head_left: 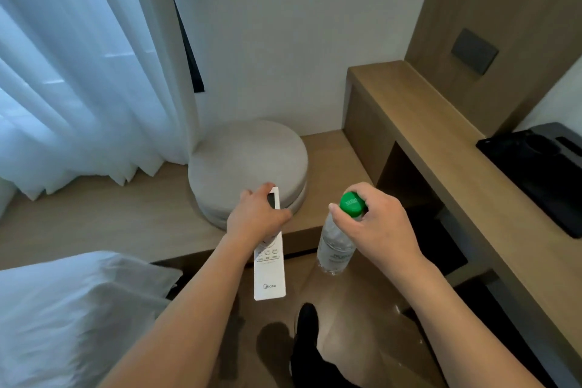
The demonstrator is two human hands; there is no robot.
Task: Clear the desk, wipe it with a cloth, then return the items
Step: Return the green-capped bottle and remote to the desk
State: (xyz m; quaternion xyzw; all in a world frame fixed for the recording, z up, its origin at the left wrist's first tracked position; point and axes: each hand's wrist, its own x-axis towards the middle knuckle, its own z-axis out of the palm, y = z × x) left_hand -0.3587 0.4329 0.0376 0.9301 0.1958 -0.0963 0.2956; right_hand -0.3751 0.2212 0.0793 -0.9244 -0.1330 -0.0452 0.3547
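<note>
While the long light-wood desk shows bare wood at its near-left stretch, a black tray sits on its right end, so clearing looks partway; wiping and returning remain, no cloth seen. Left of the desk, right hand grips the clear plastic bottle with green cap by its neck, upright, cap up. Further left, left hand holds the white slim remote, long axis pointing away toward the round beige cushion.
</note>
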